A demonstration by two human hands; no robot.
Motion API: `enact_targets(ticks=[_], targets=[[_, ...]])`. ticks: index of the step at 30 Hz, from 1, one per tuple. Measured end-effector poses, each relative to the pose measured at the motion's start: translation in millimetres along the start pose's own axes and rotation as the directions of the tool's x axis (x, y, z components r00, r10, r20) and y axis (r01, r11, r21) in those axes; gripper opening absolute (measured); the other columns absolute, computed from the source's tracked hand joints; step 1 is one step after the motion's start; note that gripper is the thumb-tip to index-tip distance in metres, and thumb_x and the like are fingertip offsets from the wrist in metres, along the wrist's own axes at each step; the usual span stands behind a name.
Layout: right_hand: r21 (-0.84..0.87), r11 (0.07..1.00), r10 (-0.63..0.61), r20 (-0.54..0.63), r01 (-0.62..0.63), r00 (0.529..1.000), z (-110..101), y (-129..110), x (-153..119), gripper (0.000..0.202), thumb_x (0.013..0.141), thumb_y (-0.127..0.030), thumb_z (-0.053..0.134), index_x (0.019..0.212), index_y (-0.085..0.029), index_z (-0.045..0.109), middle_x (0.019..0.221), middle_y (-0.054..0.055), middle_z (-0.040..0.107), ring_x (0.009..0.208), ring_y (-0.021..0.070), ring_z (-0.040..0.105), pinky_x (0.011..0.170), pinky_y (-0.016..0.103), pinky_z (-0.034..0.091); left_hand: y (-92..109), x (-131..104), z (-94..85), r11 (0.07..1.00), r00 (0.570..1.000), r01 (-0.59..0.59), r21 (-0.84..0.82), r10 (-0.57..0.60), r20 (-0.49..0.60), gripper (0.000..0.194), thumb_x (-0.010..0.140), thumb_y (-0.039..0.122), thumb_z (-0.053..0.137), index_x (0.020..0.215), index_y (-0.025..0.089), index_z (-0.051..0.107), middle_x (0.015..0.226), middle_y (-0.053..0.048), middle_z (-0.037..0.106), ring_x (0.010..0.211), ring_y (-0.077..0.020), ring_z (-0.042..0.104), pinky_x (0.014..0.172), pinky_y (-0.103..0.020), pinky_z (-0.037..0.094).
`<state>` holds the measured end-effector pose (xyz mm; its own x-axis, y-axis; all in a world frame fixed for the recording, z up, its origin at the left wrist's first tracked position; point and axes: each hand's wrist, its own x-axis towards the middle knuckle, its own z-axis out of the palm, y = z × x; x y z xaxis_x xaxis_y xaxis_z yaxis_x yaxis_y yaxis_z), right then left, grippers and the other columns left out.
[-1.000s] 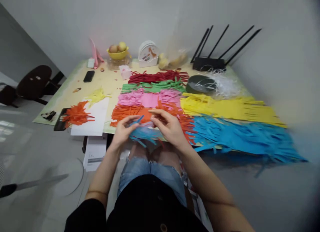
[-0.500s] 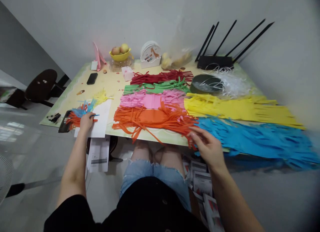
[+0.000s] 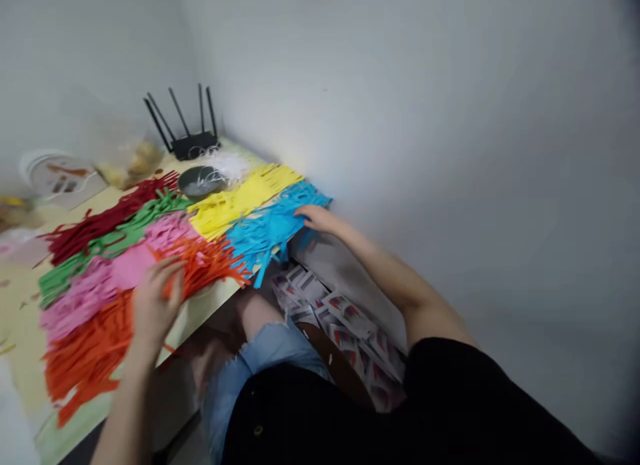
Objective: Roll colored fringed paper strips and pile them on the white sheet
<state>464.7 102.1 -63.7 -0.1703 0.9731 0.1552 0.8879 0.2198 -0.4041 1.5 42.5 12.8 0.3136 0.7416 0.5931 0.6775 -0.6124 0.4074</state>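
My left hand (image 3: 157, 301) is over the orange fringed strip (image 3: 97, 338), fingers curved and parted from the thumb, with nothing visible in them. Motion blurs it, and it hides the middle of that strip. Over at the right, my right hand (image 3: 320, 218) touches the far end of the blue fringed strip (image 3: 267, 231), fingers stretched out on its edge. Beside the blue lies a yellow fringed strip (image 3: 240, 201). Pink (image 3: 127, 265), green (image 3: 127, 230) and dark red (image 3: 110, 217) fringed strips lie in rows behind the orange one.
A green bowl (image 3: 200, 183) with white strings stands behind the yellow strip. Farther back is a black router (image 3: 195, 145) with upright antennas, against the wall (image 3: 425, 118). Printed packets (image 3: 350, 338) are piled below the table edge, right of my legs.
The view has swung right. My left hand has left the small coloured pieces on the white paper and come over the orange strip; my right hand has moved from the orange to the blue strip.
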Motion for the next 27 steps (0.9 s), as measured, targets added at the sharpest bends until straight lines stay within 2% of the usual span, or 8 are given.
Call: enact_targets(ticks=[2,5,7,10,13,18,22,27], targets=[[-0.007,0.999,-0.044,0.075,0.045,0.996,0.8,5.5,3.9,0.042,0.071,0.004,0.06,0.108,-0.008,0.074,0.122,0.016,0.071,0.115,0.024,0.066,0.106,0.037,0.048,40.3,35.2,66.5,0.986,0.977,-0.083,-0.146,0.109,0.185,0.025,0.094,0.032,0.052,0.103,0.022,0.074,0.112,-0.011,0.075,0.107,-0.0261,0.069,0.097,-0.043,0.054],[-0.017,0.995,-0.09,0.137,0.094,0.986,1.7,10.8,5.7,0.04,0.077,0.001,0.059,0.114,-0.007,0.071,0.124,0.018,0.069,0.116,0.0242,0.064,0.107,0.038,0.046,88.9,75.7,153.0,0.99,0.866,-0.059,-0.124,0.113,0.487,0.026,0.095,0.024,0.052,0.112,0.019,0.071,0.123,-0.013,0.071,0.119,-0.0257,0.064,0.106,-0.041,0.048],[-0.03,0.995,-0.092,0.155,0.098,0.984,1.2,15.5,7.9,0.033,0.081,-0.002,0.058,0.111,-0.006,0.071,0.12,0.019,0.07,0.113,0.0246,0.064,0.105,0.039,0.046,108.3,93.0,196.3,0.996,0.836,-0.044,-0.073,0.077,0.543,0.028,0.094,0.022,0.054,0.118,0.015,0.069,0.124,-0.016,0.069,0.12,-0.028,0.062,0.105,-0.04,0.047],[-0.048,0.996,-0.067,0.156,0.075,0.985,-2.2,21.4,11.9,0.023,0.086,-0.005,0.056,0.1,-0.007,0.073,0.109,0.019,0.072,0.106,0.0252,0.064,0.1,0.04,0.048,118.5,106.2,237.4,1.0,0.821,-0.014,0.016,0.003,0.571,0.03,0.092,0.021,0.058,0.118,0.009,0.067,0.121,-0.022,0.068,0.119,-0.0321,0.061,0.103,-0.041,0.045],[-0.04,0.998,-0.048,0.123,0.053,0.991,-7.6,18.5,8.8,0.02,0.087,-0.008,0.057,0.099,-0.008,0.073,0.109,0.018,0.072,0.106,0.0263,0.063,0.101,0.042,0.047,114.8,113.3,255.5,0.995,0.813,0.021,0.098,-0.074,0.577,0.024,0.092,0.018,0.055,0.108,0.009,0.07,0.114,-0.022,0.07,0.116,-0.0326,0.062,0.1,-0.04,0.045],[0.04,0.998,-0.048,0.02,0.047,0.999,2.2,-17.8,-12.2,0.028,0.094,-0.017,0.052,0.114,-0.006,0.068,0.125,0.022,0.066,0.119,0.0282,0.058,0.11,0.049,0.042,108.4,124.7,259.5,0.976,0.832,0.135,0.173,-0.206,0.514,0.027,0.096,0.02,0.045,0.099,0.012,0.07,0.1,-0.021,0.073,0.099,-0.0315,0.069,0.085,-0.038,0.047],[0.155,0.988,-0.007,0.017,0.004,1.0,27.6,-46.5,-8.4,0.034,0.086,-0.01,0.055,0.118,-0.005,0.067,0.131,0.021,0.065,0.128,0.0267,0.056,0.115,0.042,0.04,108.8,128.5,250.5,0.954,0.879,0.247,0.167,-0.294,0.375,0.027,0.098,0.025,0.042,0.109,0.014,0.064,0.096,-0.02,0.073,0.092,-0.031,0.07,0.077,-0.036,0.045],[0.323,0.919,0.258,-0.056,-0.227,0.964,37.9,-37.4,27.2,0.044,0.081,-0.009,0.052,0.123,-0.003,0.062,0.137,0.025,0.059,0.132,0.0331,0.053,0.116,0.048,0.038,87.0,129.5,222.5,0.899,0.891,0.433,0.073,-0.438,0.117,0.02,0.098,0.027,0.038,0.104,0.017,0.055,0.088,-0.013,0.068,0.086,-0.0269,0.068,0.074,-0.034,0.043]])
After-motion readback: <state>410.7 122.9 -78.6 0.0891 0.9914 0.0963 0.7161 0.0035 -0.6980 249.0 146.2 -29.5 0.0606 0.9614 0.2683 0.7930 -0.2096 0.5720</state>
